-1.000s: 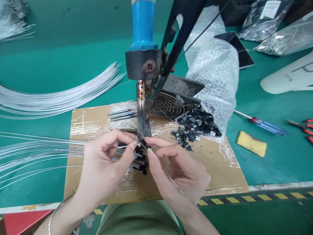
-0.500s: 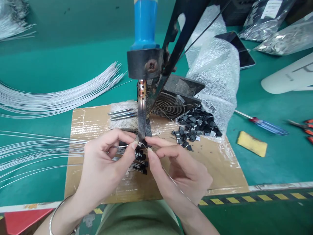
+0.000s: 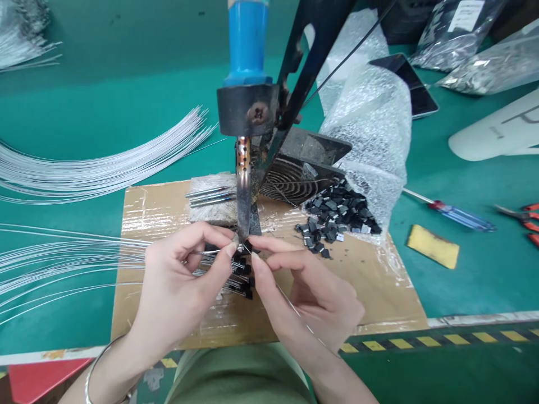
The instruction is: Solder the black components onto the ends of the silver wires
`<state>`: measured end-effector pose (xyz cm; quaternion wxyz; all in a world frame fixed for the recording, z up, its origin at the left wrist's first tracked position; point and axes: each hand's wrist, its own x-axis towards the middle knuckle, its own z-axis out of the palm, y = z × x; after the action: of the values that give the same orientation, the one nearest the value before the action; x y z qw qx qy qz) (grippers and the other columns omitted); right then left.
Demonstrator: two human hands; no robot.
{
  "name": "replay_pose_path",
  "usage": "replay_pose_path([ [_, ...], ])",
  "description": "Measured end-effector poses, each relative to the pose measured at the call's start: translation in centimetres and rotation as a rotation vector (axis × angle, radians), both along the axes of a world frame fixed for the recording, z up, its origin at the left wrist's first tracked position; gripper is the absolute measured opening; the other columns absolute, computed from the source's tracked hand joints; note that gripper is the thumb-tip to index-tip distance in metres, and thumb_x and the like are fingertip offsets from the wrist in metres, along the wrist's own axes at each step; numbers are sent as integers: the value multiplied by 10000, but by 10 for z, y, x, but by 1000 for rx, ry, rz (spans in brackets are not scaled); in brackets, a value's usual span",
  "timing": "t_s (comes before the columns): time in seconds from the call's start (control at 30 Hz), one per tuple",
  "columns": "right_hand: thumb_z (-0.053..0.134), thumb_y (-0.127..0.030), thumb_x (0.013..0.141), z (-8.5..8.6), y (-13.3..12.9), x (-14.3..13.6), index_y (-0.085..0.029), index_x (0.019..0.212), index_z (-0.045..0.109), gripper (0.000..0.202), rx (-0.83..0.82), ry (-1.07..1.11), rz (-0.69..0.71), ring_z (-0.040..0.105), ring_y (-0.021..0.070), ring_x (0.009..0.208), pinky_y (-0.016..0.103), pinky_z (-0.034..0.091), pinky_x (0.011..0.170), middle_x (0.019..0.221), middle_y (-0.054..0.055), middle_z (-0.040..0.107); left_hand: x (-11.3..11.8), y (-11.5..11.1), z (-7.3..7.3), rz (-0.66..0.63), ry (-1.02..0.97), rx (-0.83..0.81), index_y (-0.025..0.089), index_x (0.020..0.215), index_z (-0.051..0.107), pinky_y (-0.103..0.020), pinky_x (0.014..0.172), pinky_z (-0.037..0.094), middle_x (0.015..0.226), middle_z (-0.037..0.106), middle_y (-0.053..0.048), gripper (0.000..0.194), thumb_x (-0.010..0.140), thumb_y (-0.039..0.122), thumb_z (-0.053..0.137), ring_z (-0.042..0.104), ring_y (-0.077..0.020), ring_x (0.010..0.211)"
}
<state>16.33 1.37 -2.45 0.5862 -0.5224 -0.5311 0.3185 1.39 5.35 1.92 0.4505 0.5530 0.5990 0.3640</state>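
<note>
Under the metal tip of a blue-handled soldering iron (image 3: 243, 207), both hands meet with their fingertips close together. My left hand (image 3: 185, 286) pinches a small part at the end of a white wire; the part is mostly hidden by the fingers. Thumb and index finger of my right hand (image 3: 307, 292) are closed on a thin solder wire (image 3: 290, 303), which runs back over the palm to the wrist. Its front end reaches the iron's tip. Below the fingertips lie several black connectors (image 3: 242, 280) with white wires on the cardboard (image 3: 357, 292).
A bundle of white wires (image 3: 138, 168) lies at the left. Behind the iron is a black fan (image 3: 290, 179). Black pieces (image 3: 337, 213) spill from bubble wrap (image 3: 370, 123). Farther right are a screwdriver (image 3: 458, 216), a yellow sponge (image 3: 433, 247) and pliers (image 3: 517, 214).
My right fingertips have shifted very slightly left along with the solder wire. The iron appears slightly farther left in the view. My left hand is almost unmoved.
</note>
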Motion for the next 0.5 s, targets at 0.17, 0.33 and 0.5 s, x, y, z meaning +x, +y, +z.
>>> replay_pose_path([
  [0.17,745,-7,888,-1,0,0,-219,935,707,221,7,17,-2,819,191,1004,309,660,898,1118,50,839,-1,-2,1,5,7,11,249,795,766,-194,601,497,870,809,43,121,852,143,760,694,-104,720],
  [0.33,751,-6,887,-2,0,0,-214,935,708,218,11,15,3,817,170,1002,280,650,902,1120,39,840,0,1,1,2,-19,-5,239,768,751,-179,656,547,852,805,45,134,835,124,762,723,-106,746],
  [0.5,760,-3,880,-2,0,-1,-214,927,716,220,3,14,-7,817,148,993,248,637,915,1116,21,840,1,3,0,-4,-4,7,246,772,755,-186,644,539,845,803,50,135,840,130,760,713,-107,733],
])
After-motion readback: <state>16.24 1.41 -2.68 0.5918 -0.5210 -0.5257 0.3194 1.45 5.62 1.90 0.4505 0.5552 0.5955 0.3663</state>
